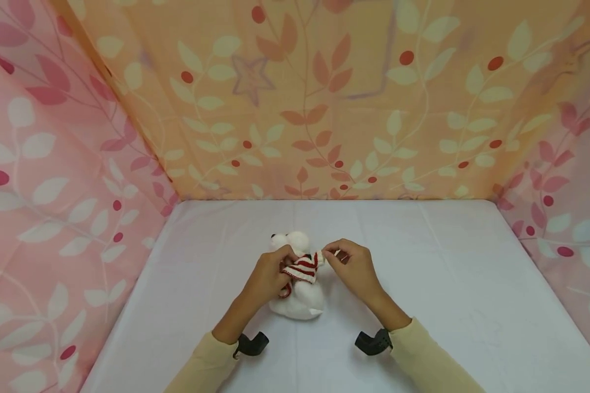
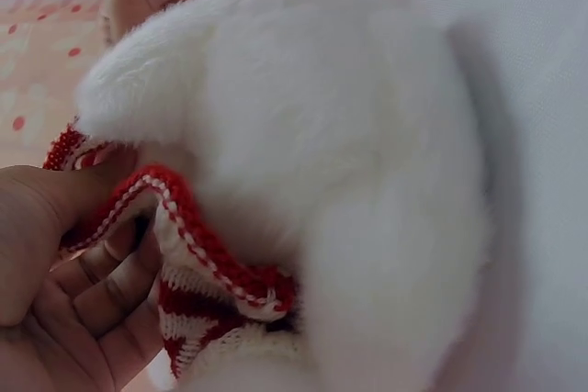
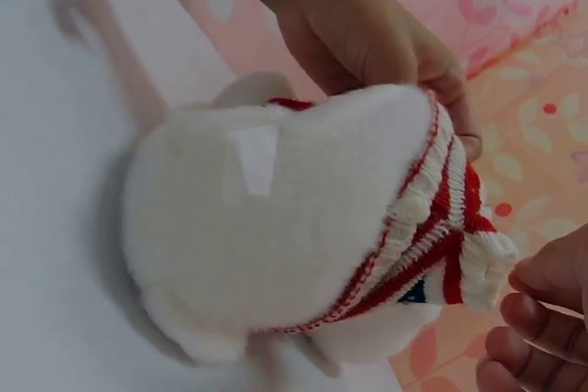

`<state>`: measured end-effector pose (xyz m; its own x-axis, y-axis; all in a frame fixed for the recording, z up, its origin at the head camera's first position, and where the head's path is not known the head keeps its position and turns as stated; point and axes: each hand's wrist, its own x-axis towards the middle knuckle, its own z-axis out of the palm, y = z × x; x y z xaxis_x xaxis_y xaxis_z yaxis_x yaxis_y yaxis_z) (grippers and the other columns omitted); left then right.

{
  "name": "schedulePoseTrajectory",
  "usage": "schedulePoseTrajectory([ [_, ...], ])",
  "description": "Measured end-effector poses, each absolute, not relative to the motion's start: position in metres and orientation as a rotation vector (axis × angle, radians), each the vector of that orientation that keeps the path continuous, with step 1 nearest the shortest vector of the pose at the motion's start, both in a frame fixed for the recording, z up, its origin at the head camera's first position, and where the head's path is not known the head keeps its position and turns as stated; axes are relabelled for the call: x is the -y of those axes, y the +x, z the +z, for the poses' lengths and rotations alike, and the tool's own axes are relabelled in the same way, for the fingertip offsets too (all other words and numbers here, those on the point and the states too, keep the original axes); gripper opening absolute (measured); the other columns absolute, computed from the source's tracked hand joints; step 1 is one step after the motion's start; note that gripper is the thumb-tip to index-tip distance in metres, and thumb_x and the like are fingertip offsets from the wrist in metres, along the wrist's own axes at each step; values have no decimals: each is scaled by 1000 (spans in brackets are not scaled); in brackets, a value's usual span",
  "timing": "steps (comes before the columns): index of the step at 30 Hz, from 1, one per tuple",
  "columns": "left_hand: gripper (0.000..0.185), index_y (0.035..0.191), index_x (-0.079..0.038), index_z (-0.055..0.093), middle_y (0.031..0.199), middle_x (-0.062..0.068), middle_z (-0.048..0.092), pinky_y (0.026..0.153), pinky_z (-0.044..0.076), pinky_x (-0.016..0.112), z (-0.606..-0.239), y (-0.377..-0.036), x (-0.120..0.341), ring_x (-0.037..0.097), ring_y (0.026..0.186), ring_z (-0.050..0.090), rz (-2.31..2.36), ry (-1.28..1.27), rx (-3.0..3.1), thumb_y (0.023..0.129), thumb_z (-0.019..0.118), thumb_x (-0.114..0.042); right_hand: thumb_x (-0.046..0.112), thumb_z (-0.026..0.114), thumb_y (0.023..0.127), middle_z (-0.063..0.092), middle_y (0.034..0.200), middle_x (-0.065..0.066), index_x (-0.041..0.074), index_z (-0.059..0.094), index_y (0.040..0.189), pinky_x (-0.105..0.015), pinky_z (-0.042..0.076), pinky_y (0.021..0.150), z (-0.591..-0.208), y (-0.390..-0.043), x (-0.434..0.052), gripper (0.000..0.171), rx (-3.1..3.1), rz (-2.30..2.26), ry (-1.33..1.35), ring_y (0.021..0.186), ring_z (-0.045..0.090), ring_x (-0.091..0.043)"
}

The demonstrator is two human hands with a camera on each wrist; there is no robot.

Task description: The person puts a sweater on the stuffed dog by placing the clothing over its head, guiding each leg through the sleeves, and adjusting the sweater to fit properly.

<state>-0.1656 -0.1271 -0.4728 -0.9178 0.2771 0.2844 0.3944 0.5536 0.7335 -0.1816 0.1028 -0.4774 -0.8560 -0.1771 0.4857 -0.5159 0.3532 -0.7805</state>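
Note:
A white plush toy (image 1: pixel 300 303) lies on the white table, wearing a red-and-white striped knitted sweater (image 1: pixel 304 268). My left hand (image 1: pixel 286 261) grips the sweater's left side. In the left wrist view, its thumb and fingers (image 2: pixel 99 227) pinch the red hem (image 2: pixel 197 240) against the white fur (image 2: pixel 349 162). My right hand (image 1: pixel 333 254) is at the toy's right side and pinches the sweater's sleeve cuff (image 3: pixel 487 268). The right wrist view shows its fingertips (image 3: pixel 542 309) at that cuff and the left hand (image 3: pixel 367 39) behind the plush body (image 3: pixel 266 227).
The table top (image 1: pixel 447 273) is covered in white cloth. Floral fabric walls stand on three sides: pink at the left (image 1: pixel 44 191) and right (image 1: pixel 565 180), orange at the back (image 1: pixel 334 98). Black camera mounts (image 1: pixel 252 344) (image 1: pixel 373 342) sit on both wrists.

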Motion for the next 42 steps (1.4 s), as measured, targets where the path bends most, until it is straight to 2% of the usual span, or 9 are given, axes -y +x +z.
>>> schedulePoseTrajectory([
  [5,44,98,-16,65,85,-9,68,58,46,23,-472,-165,130,9,72,57,-1363,-596,2674,75,61,22,11,80,88,72,87,7,17,80,93,-29,54,63,-478,-193,-114,8,2489,1560,637,72,63,-13],
  [10,43,97,-15,65,87,-7,69,58,48,23,-470,-166,129,8,73,59,-1400,-644,2664,77,60,22,8,79,87,73,90,3,15,82,94,-29,51,64,-482,-204,-117,11,2576,1675,773,74,60,-16],
  [15,40,92,-15,66,81,-8,67,56,45,23,-471,-168,126,8,68,56,-1382,-627,2648,75,61,21,2,75,89,74,89,-8,10,82,95,-25,48,58,-487,-213,-114,12,2574,1757,890,71,57,-17],
  [20,38,87,-16,67,74,-9,63,54,42,24,-470,-168,123,8,63,52,-1355,-584,2646,72,63,19,-4,72,90,71,92,-18,6,81,96,-23,47,58,-488,-218,-114,15,2564,1882,951,74,56,-16],
  [27,35,84,-17,68,72,-11,62,54,43,23,-471,-168,122,7,63,53,-1345,-594,2649,72,68,16,2,77,88,70,92,-8,9,81,100,-26,48,62,-487,-222,-115,14,2513,1931,1071,76,57,-16],
  [32,35,84,-17,69,72,-11,64,53,43,22,-471,-168,121,5,63,52,-1317,-624,2637,72,68,16,-3,80,83,69,94,-10,3,80,100,-28,46,62,-487,-224,-112,18,2488,1933,1117,75,55,-15],
  [36,36,84,-16,70,71,-11,63,52,43,22,-472,-168,120,4,62,51,-1286,-649,2630,71,68,17,-4,81,81,68,97,-9,3,79,101,-28,47,63,-484,-224,-110,21,2549,1867,1145,76,55,-21],
  [42,35,88,-15,73,76,-9,66,55,45,21,-472,-167,120,4,63,52,-1241,-658,2647,73,73,16,-3,76,79,65,98,-1,12,79,98,-29,47,64,-475,-223,-106,24,2664,1648,1224,77,57,-31],
])
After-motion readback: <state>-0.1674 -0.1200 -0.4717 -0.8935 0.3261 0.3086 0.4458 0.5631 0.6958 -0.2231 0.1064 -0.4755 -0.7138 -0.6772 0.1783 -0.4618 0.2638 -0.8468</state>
